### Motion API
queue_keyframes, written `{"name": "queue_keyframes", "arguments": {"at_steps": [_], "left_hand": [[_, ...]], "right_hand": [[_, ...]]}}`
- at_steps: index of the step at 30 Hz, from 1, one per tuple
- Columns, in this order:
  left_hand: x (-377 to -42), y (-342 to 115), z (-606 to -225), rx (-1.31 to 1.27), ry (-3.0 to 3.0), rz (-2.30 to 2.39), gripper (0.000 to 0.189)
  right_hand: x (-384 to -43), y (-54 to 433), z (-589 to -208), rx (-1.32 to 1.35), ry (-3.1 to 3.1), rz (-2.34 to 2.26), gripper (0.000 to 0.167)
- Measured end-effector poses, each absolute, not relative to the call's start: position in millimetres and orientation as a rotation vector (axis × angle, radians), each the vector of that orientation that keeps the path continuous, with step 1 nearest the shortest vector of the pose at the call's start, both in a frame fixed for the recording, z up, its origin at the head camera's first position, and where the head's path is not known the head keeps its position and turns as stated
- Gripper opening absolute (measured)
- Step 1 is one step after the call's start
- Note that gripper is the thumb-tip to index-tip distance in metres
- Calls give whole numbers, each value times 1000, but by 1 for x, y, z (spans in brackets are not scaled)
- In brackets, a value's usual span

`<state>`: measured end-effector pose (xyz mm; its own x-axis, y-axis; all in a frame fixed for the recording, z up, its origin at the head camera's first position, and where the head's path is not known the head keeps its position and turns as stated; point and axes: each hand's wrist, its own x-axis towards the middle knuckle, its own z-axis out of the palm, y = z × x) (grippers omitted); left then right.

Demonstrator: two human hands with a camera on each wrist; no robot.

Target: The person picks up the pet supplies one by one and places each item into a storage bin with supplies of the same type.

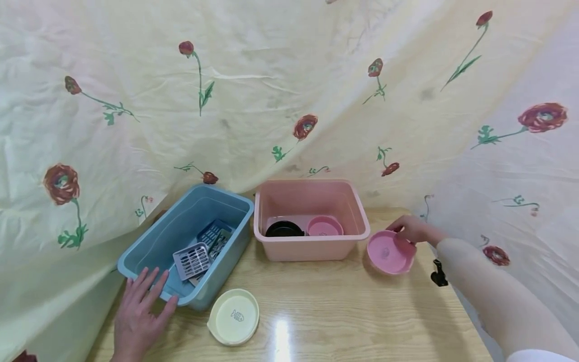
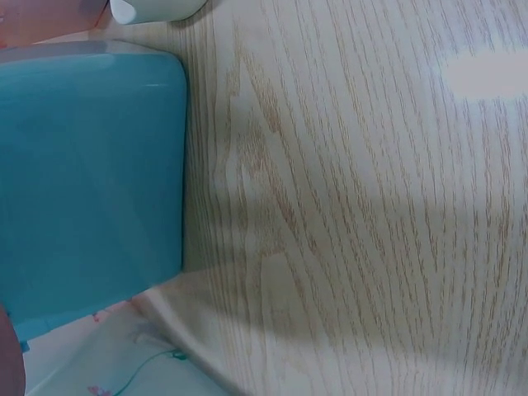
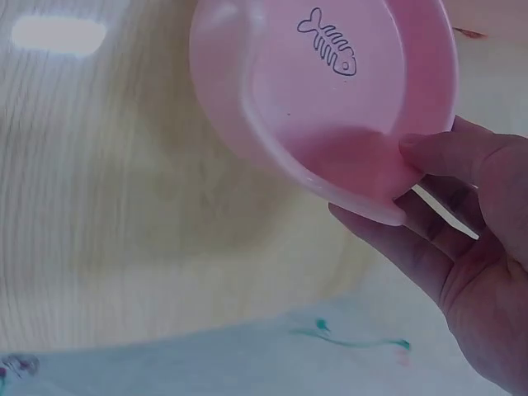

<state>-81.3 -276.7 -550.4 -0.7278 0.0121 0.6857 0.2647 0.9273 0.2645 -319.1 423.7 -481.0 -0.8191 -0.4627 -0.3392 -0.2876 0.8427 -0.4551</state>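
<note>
My right hand [image 1: 409, 230] pinches the rim of a pink pet bowl [image 1: 390, 254], thumb inside and fingers beneath. In the right wrist view the bowl [image 3: 326, 99] is tilted above the table, with a fishbone drawing on its inner bottom. On the near rim of a blue bin [image 1: 228, 281] rests my left hand [image 1: 139, 314], its fingers loosely spread. Inside that bin lie a grey slotted piece [image 1: 192, 261] and other slotted pieces, partly overlapping. A cream bowl [image 1: 235, 317] with a fishbone drawing stands in front of the bin.
At the back middle stands a pink bin [image 1: 312, 249] holding a black round dish [image 1: 285, 229] and another pink bowl [image 1: 324, 226]. A small black object [image 1: 439, 274] sits by the table's right edge. Flowered cloth [image 1: 253, 100] hangs behind the wooden table [image 1: 334, 311].
</note>
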Motion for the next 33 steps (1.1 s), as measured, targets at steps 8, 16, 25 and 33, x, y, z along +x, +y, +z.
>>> {"name": "queue_keyframes", "arguments": {"at_steps": [8,16,25,33], "left_hand": [[-81,-275,-548,-205,-2358,-445,80],[-79,-275,-547,-188,-2376,-456,75],[-78,-277,-546,-192,-2372,-456,74],[-78,-277,-548,-220,-2364,-450,77]], "right_hand": [[-306,436,-423,-519,2596,-490,30],[-308,413,-369,-666,2644,-499,29],[-326,353,-329,-761,2613,-543,32],[-345,295,-310,-843,2548,-525,35]]}}
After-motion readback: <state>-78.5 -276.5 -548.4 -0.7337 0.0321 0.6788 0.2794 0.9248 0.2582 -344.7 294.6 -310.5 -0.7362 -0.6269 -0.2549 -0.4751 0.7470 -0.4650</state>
